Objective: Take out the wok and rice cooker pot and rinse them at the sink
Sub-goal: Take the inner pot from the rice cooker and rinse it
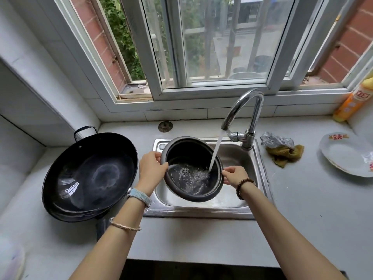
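The dark rice cooker pot point(182, 147) is held tilted over the steel sink point(240, 158), mouth turned toward me. My left hand point(151, 165) grips its left rim and my right hand point(235, 175) grips its right rim. Water runs from the chrome tap point(245, 116) into the pot and churns inside it. The black wok point(88, 176) sits on the counter to the left of the sink, its inside wet and shiny, its long handle pointing toward me behind my left forearm.
A grey and yellow dishcloth point(281, 148) lies right of the tap. A white plate point(347, 153) sits at the far right, an orange bottle point(352, 102) on the sill corner. A drain stopper point(165, 126) lies behind the sink. The window frame runs along the back.
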`<state>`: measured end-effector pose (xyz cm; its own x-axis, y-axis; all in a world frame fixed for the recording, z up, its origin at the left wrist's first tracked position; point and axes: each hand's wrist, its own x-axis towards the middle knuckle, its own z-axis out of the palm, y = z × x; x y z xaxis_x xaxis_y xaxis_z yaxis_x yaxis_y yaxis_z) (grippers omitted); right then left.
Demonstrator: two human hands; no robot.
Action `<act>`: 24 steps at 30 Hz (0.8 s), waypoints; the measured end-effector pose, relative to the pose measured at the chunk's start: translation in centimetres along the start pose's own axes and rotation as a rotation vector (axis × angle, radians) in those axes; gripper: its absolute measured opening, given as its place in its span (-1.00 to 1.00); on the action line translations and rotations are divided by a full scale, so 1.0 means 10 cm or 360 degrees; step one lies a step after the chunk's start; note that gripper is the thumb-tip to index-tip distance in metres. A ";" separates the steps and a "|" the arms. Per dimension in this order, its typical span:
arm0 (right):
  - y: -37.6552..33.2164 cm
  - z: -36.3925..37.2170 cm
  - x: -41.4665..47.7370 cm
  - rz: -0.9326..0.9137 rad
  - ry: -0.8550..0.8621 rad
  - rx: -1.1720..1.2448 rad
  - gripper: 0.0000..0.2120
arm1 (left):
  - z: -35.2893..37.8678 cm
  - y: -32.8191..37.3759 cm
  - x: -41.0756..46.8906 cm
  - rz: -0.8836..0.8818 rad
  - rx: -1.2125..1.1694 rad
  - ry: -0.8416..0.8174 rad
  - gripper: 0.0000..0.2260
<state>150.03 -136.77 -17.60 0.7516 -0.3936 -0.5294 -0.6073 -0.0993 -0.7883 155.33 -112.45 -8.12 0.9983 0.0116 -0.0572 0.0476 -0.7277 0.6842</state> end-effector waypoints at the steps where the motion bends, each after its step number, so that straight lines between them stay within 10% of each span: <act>1: -0.06 -0.01 -0.02 0.0004 0.0007 0.0051 -0.84 | 0.01 0.00 0.01 -0.0004 -0.0008 0.0022 -0.91; 14: -0.19 -0.21 0.11 -0.0154 0.0143 0.0158 -0.83 | 0.31 -0.21 0.15 -0.0212 -0.0119 0.0001 -0.74; 24: -0.31 -0.62 -0.01 -0.0265 0.0214 0.0114 -0.95 | 0.78 -0.31 0.24 -0.0632 -0.0543 -0.0497 -0.83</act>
<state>150.24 -142.14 -13.17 0.7957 -0.4962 -0.3474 -0.4544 -0.1096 -0.8840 157.35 -115.51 -16.07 0.8475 -0.0020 -0.5307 0.4738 -0.4478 0.7583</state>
